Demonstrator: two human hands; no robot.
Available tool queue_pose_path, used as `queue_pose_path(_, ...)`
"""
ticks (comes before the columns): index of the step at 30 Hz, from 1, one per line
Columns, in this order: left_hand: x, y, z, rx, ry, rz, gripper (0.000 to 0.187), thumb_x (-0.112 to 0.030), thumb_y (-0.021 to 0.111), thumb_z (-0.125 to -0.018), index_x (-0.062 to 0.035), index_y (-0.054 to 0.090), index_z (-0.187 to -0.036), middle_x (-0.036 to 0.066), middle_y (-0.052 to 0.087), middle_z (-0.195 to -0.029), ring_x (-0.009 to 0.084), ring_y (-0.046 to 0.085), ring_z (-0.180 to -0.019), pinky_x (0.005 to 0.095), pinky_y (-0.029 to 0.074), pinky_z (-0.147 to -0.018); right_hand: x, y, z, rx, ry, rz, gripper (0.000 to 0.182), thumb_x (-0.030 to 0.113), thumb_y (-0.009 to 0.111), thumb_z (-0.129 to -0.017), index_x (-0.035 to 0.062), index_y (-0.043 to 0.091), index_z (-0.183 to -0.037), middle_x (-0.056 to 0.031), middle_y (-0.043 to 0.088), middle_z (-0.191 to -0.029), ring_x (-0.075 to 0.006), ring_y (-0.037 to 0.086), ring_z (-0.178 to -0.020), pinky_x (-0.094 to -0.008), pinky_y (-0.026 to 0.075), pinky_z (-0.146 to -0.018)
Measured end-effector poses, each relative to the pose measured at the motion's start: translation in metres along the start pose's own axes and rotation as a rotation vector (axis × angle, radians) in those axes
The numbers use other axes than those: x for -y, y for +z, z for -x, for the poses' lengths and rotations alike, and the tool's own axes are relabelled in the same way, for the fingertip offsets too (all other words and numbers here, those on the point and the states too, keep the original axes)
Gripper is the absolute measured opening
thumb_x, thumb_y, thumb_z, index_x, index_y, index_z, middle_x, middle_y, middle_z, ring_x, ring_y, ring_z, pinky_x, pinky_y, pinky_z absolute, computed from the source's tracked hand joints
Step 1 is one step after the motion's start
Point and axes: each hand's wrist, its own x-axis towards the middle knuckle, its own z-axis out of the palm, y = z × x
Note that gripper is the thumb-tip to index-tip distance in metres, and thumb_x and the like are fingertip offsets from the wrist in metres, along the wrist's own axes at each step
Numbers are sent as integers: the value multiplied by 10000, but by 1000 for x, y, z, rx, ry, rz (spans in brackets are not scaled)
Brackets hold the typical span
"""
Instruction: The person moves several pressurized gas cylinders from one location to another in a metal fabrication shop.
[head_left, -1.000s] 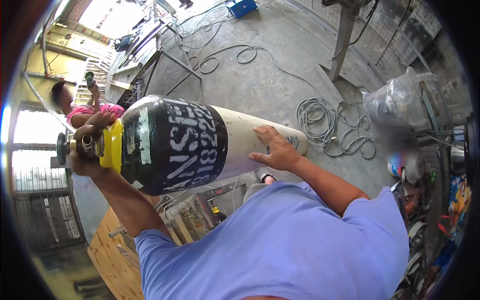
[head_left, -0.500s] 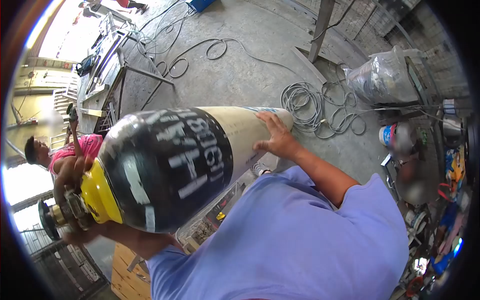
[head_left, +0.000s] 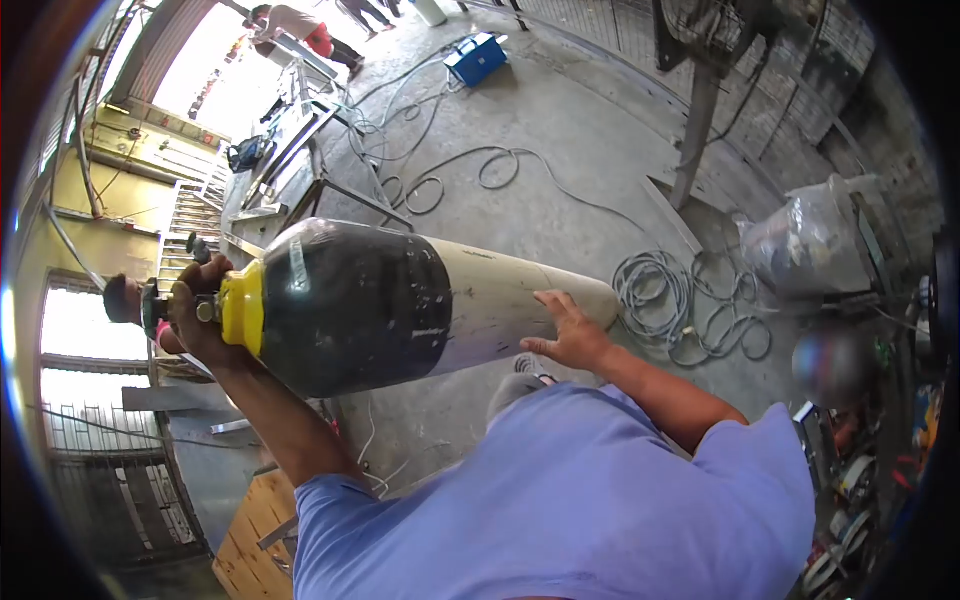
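Concrete workshop floor (head_left: 560,130); tilted gas cylinder (head_left: 400,300) looked heavy, rigid, smooth. Left hand (head_left: 200,315) gripped valve end, right hand (head_left: 570,335) pressed flat on body.

A single head-worn fisheye camera looks steeply forward and down over the wearer's own chest, close upon the tilted gas cylinder (head_left: 400,305) held before them, with the concrete floor (head_left: 560,150) stretching away behind to the bright doorway at upper left.
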Motion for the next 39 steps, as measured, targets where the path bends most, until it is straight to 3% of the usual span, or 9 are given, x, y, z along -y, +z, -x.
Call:
queue_pose_path(4, 6, 34, -18, -273, 27, -213, 414, -347, 483, -1000, 30, 607, -1117, 217, 665, -1066, 287, 642, -984, 427, 506, -872, 21, 17, -49, -188, -204, 37, 884, 570, 703, -784, 96, 348, -1441, -212, 413, -1382, -396, 417, -1302, -478, 370, -1071)
queue_pose_path(9, 20, 10, -63, 463, 70, 134, 722, -527, 384, -967, 113, 489, -1284, 332, 589, -1162, 435, 568, -1123, 504, 436, -987, 11, 11, -95, -359, -36, 39, 889, 578, 681, -804, 38, 348, -1427, -221, 425, -1369, -387, 434, -1280, -460, 368, -1071)
queue_pose_path(10, 27, 32, -67, 302, 98, 136, 673, -497, 368, -975, 96, 506, -1264, 278, 616, -1105, 408, 586, -1092, 503, 450, -956, 8, 11, -98, -392, 32, 29, 899, 594, 674, -800, 30, 352, -1421, -215, 433, -1367, -386, 447, -1265, -463, 373, -1062)
queue_pose_path(15, 66, 6, -140, 806, 146, 337, 615, -468, 390, -976, 68, 533, -1239, 225, 624, -1058, 382, 582, -1058, 486, 449, -965, 22, 38, -108, -381, 28, 93, 920, 599, 705, -766, 69, 354, -1431, -205, 398, -1397, -392, 434, -1270, -482, 369, -1061)
queue_pose_path(18, 81, -13, -164, 851, 172, 343, 580, -451, 403, -976, 52, 549, -1224, 194, 629, -1030, 366, 579, -1037, 476, 448, -971, 48, 57, -128, -397, -10, 85, 971, 609, 738, -719, 91, 348, -1440, -197, 373, -1420, -395, 418, -1283, -505, 351, -1070)
queue_pose_path(26, 85, 3, -167, -210, 37, -239, 497, -366, 307, -1049, 56, 567, -1097, 158, 642, -797, 274, 672, -799, 362, 553, -789, 7, 61, -244, -396, 3, 56, 943, 645, 694, -747, 45, 379, -1404, -240, 410, -1382, -406, 439, -1260, -483, 382, -1045)
queue_pose_path(30, 89, 16, -176, -316, 70, -484, 589, -460, 322, -1032, 82, 523, -1145, 199, 680, -867, 242, 675, -818, 321, 545, -772, 12, 36, -299, -567, 178, 7, 854, 631, 628, -820, -22, 428, -1332, -277, 473, -1294, -413, 489, -1202, -445, 411, -1014)
queue_pose_path(35, 115, -36, -230, 586, 98, 73, 586, -486, 397, -983, 44, 563, -1170, 224, 622, -1078, 365, 611, -1012, 533, 423, -966, 32, 30, -321, -481, 119, -115, 787, 576, 622, -856, -35, 437, -1317, -276, 474, -1282, -408, 492, -1201, -439, 404, -1025)
queue_pose_path(39, 136, -60, -264, 692, 111, 226, 538, -447, 390, -991, 32, 587, -1138, 205, 620, -1017, 361, 609, -990, 535, 409, -981, 19, 51, -308, -267, -83, -52, 862, 573, 677, -813, 10, 373, -1391, -261, 392, -1376, -413, 440, -1253, -463, 370, -1062)
